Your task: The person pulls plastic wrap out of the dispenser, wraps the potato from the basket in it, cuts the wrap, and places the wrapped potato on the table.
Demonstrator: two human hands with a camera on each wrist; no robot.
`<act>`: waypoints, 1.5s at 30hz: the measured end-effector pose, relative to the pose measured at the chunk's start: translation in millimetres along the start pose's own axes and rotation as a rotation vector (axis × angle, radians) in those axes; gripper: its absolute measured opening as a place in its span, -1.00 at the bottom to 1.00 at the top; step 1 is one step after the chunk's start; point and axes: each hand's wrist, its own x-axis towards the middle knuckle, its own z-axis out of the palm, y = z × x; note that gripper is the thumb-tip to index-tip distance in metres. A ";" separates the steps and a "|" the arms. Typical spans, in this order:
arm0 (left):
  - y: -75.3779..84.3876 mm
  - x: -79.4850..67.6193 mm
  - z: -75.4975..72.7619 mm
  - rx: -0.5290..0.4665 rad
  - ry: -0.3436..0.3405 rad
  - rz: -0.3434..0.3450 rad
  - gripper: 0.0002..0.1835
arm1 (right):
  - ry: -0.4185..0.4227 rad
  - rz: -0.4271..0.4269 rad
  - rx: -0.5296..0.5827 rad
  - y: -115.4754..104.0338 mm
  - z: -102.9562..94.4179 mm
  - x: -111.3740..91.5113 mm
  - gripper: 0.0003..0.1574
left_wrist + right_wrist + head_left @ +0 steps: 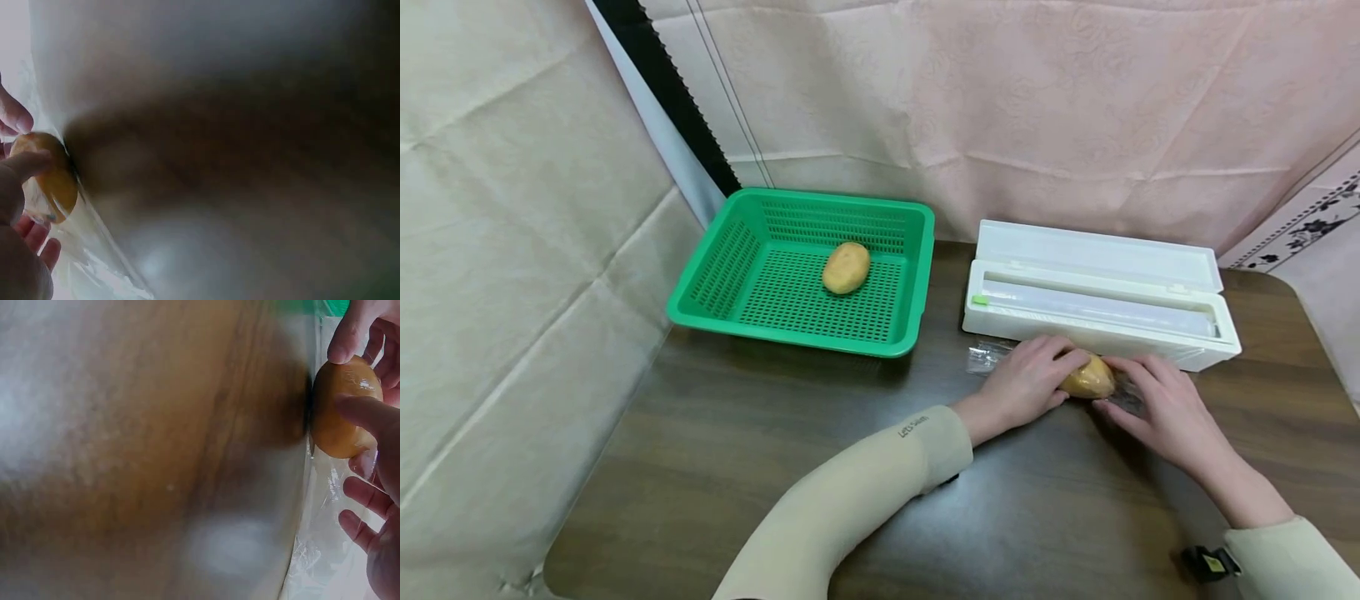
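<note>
A potato point(1088, 379) lies on the table just in front of the white box, with clear plastic film point(988, 357) around it and spreading out to both sides. My left hand point(1026, 379) holds the potato's left end between thumb and fingers. From the right, my right hand point(1168, 408) grips the other end, its thumb pressing on the near side. In the right wrist view the potato point(337, 434) shines under the film, and both thumbs touch it. The left wrist view shows the potato point(59, 190) partly covered by fingers.
An open white box point(1097, 329) with a roll of film point(1093, 306) inside stands behind my hands, its lid raised. To the left is a green basket point(790, 337) holding one unwrapped potato point(846, 268). Cloth curtains point(1000, 100) hang behind the brown table point(737, 433).
</note>
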 end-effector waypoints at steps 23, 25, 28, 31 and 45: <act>-12.7 16.6 -25.4 -0.331 -0.159 -0.159 -0.48 | -0.001 0.035 0.036 -4.2 -9.3 11.5 -0.17; -13.6 17.3 -25.6 -0.351 -0.146 -0.177 -0.49 | -0.012 0.032 0.063 -2.1 -10.9 14.5 -0.19; -12.8 17.2 -27.5 -0.352 -0.134 -0.185 -0.49 | -0.033 0.033 0.101 1.0 -14.5 18.9 -0.21; -9.9 15.9 -30.7 -0.312 -0.136 -0.165 -0.47 | -0.064 0.024 0.113 4.1 -17.8 22.6 -0.22; 1.2 4.7 -33.5 0.235 -0.073 0.103 -0.40 | -0.206 0.097 0.157 8.4 -31.3 31.6 -0.41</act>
